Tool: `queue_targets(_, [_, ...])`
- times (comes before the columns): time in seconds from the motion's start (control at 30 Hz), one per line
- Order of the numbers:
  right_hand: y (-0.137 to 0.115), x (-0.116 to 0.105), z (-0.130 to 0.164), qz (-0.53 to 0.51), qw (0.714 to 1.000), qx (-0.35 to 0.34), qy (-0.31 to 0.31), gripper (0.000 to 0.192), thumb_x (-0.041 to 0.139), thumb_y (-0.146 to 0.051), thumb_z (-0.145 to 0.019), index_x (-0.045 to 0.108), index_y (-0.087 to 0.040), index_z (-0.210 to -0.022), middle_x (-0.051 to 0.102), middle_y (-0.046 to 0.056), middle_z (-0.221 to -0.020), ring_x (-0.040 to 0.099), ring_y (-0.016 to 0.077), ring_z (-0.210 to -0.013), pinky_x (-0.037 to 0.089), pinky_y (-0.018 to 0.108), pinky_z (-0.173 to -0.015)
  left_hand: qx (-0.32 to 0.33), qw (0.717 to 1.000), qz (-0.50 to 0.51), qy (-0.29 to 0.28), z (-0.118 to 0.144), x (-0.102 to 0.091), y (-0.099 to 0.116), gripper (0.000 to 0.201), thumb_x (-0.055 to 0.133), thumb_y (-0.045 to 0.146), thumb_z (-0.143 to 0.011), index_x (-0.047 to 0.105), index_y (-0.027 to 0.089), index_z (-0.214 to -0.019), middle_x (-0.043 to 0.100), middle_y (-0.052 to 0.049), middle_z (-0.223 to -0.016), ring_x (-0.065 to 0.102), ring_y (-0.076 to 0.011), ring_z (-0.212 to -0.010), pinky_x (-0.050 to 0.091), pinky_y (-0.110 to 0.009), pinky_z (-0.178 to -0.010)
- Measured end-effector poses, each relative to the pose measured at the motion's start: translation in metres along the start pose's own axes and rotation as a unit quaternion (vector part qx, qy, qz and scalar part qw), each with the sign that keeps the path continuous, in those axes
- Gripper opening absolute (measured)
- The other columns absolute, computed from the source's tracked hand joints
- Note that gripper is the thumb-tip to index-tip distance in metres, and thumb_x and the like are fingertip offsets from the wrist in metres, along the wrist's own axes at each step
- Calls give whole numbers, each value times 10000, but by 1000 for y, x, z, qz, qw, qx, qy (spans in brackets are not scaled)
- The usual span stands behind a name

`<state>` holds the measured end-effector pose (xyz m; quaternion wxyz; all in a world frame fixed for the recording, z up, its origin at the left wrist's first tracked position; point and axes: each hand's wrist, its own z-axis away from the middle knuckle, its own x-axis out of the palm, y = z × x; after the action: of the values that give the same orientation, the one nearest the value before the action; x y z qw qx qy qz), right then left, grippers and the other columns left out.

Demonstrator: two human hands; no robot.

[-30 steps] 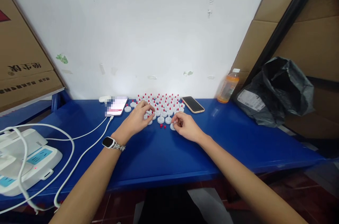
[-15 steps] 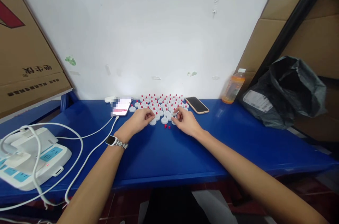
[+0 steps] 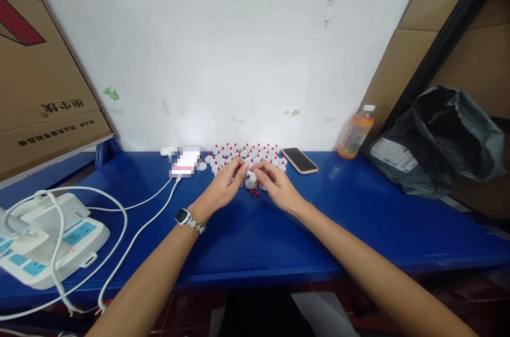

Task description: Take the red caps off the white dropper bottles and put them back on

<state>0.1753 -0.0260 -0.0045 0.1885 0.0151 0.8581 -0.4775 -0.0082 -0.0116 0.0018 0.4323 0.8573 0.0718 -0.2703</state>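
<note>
White round cap (image 3: 251, 178), small, is pinched between the left hand (image 3: 223, 188) and right hand (image 3: 277, 184) fingertips.

A blue table (image 3: 358, 230) carries white caps with red tips (image 3: 247, 152) along its far edge, between two phones (image 3: 185, 161) (image 3: 302, 160). A power strip (image 3: 48, 244) sits at its left end; a bottle (image 3: 356, 132) and black bag (image 3: 438, 140) sit far right.

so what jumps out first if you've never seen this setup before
A cluster of small white caps with red tips sits against the wall at the back of the blue table. Both hands meet at its front edge, left hand and right hand, fingers pinching a white cap. Two loose red pieces lie just below.
</note>
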Motion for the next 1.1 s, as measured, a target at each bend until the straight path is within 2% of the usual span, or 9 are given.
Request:
queue_targets(0.13, [3, 1, 6, -69, 997, 37, 25, 356, 388, -501, -992, 527, -210, -841, 487, -18, -722, 469, 133, -647, 417, 253, -615, 54, 994, -91, -42, 1, 11, 9, 306, 306, 390, -1046, 435, 209, -835, 495, 5, -764, 473, -152, -710, 366, -299, -707])
queue_targets(0.27, [1, 4, 10, -53, 997, 43, 23, 384, 353, -556, -995, 471, -222, -846, 498, -5, -797, 487, 140, -722, 450, 258, -681, 82, 993, -71, -37, -2, 27, 10, 318, 307, 383, -1044, 432, 203, -814, 497, 0, -755, 461, -148, -692, 361, -293, -692])
queue_targets(0.4, [4, -2, 11, 17, 998, 29, 57, 381, 315, -539, -1013, 463, -225, -857, 508, 6, -791, 493, 151, -725, 445, 278, -699, 24, 997, 65, 44, -6, 33, 6, 414, 298, 479, -1034, 400, 201, -745, 418, 23, -677, 392, -128, -624, 341, -274, -619])
queue_targets(0.5, [10, -14, 12, 45, 993, 30, 107, 361, 309, -507, -1023, 457, -227, -850, 507, 0, -762, 484, 151, -708, 428, 282, -690, -11, 985, 130, 117, -8, 19, -2, 446, 294, 524, -1023, 349, 210, -711, 339, 38, -646, 347, -122, -596, 318, -266, -582])
queue_targets(0.57, [14, -20, 12, 65, 993, 33, 98, 339, 339, -486, -1018, 485, -224, -860, 518, -8, -757, 475, 145, -687, 410, 278, -671, -25, 993, 78, 86, -7, 6, -7, 425, 340, 503, -1018, 410, 200, -730, 394, 29, -671, 379, -127, -621, 327, -266, -601])
queue_targets(0.67, [18, -24, 11, 97, 994, 24, 49, 269, 460, -450, -978, 580, -216, -925, 552, -16, -762, 471, 134, -656, 387, 269, -644, -19, 998, -36, -47, -5, -8, -12, 341, 445, 448, -991, 581, 183, -826, 549, -9, -799, 494, -150, -737, 383, -279, -689])
queue_targets(0.77, [21, -25, 10, 103, 994, 10, 35, 234, 594, -422, -908, 652, -210, -990, 601, -9, -795, 501, 129, -670, 389, 260, -644, -13, 989, -77, -122, -3, -10, -12, 268, 516, 400, -955, 684, 191, -947, 602, -35, -911, 547, -163, -796, 423, -292, -731])
queue_targets(0.97, [25, -27, 8, 55, 997, 33, 36, 236, 647, -397, -872, 651, -196, -995, 635, -11, -744, 533, 127, -619, 406, 265, -626, 9, 986, -101, -136, -6, 2, -14, 224, 544, 298, -936, 716, 198, -1039, 628, -52, -941, 583, -162, -785, 460, -303, -737])
queue_targets(1.1, [20, -27, 8, 96, 990, -7, 107, 186, 682, -367, -835, 689, -202, -921, 630, 58, -978, 585, 179, -865, 452, 293, -722, 45, 978, -151, -138, -9, 12, -18, 208, 545, 249, -936, 704, 210, -1064, 649, -65, -985, 596, -200, -904, 466, -341, -835])
